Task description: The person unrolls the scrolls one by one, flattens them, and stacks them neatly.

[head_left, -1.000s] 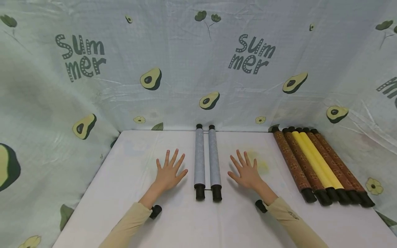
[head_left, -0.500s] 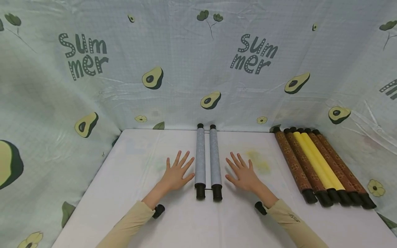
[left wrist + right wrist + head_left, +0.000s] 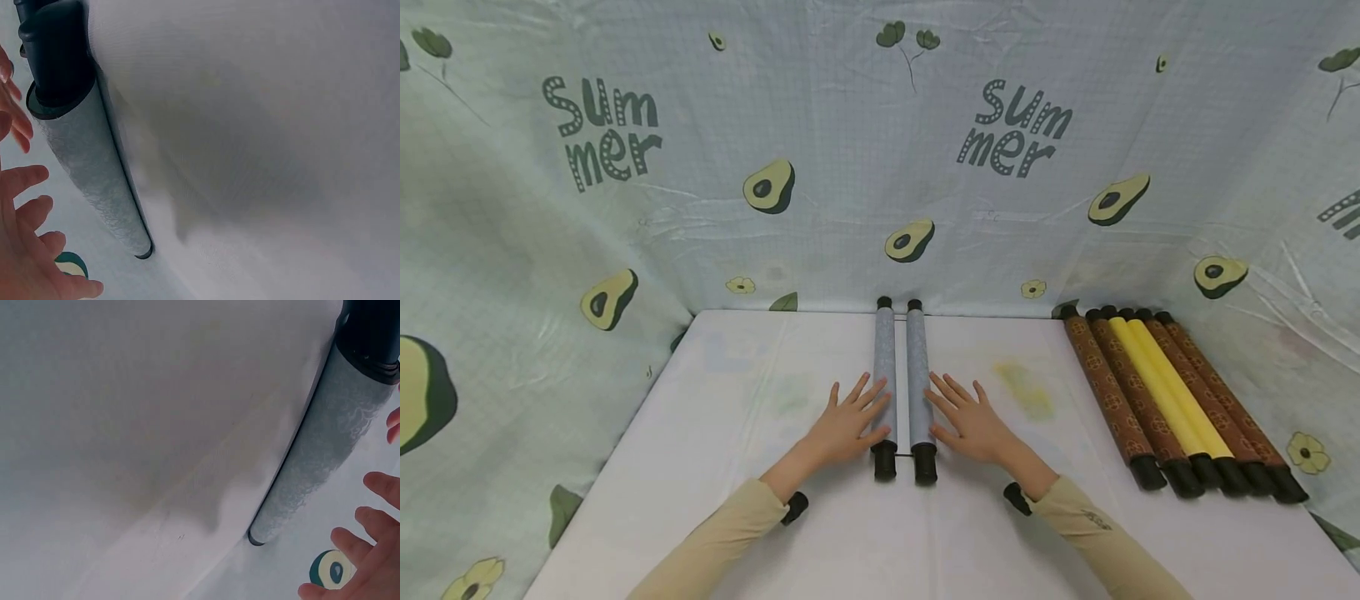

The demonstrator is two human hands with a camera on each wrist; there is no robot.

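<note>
A scroll lies in the middle of the white table as two grey-blue patterned rollers with black end knobs, the left roller (image 3: 884,343) and the right roller (image 3: 917,343) side by side. My left hand (image 3: 847,423), fingers spread, overlaps the left roller's near half in the head view. Mirroring it, my right hand (image 3: 973,425) has straight, spread fingers at the right roller's outer side. Neither hand grips anything. In the left wrist view the left roller (image 3: 97,169) runs beside the fingers; the right wrist view shows the right roller (image 3: 312,444) likewise.
On the table's right side lie several more scroll rollers, brown patterned ones (image 3: 1105,392) around yellow ones (image 3: 1157,383), all with black knobs. A cloth backdrop (image 3: 835,100) printed with avocados rises behind the table (image 3: 730,367). Black wrist devices (image 3: 795,507) sit under both forearms.
Both hands have moved inward from either side toward the two grey-blue rollers and now overlap them in the head view. Their fingers stay spread. The rollers lie as before.
</note>
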